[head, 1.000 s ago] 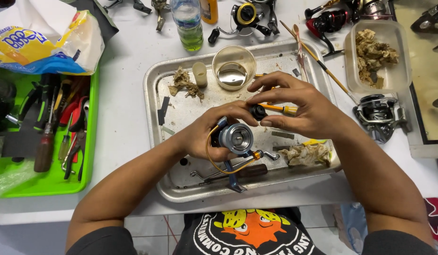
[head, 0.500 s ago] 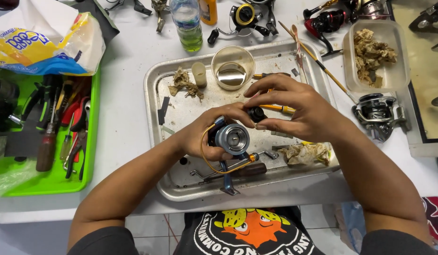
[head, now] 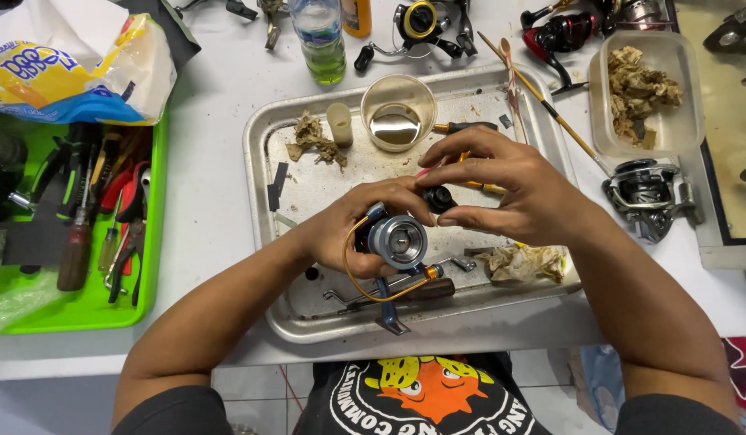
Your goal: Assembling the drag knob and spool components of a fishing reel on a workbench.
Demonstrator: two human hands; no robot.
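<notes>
Gripping a silver-and-blue spinning reel over the metal tray, the left hand wraps around the reel body with its spool face turned up toward the camera, while the right hand pinches a small black knob just above the spool, seemingly touching the reel, though fingers hide the joint. Both hands are close together, fingertips nearly meeting. A cup of oily liquid and a crumpled dirty rag sit on the tray nearby.
</notes>
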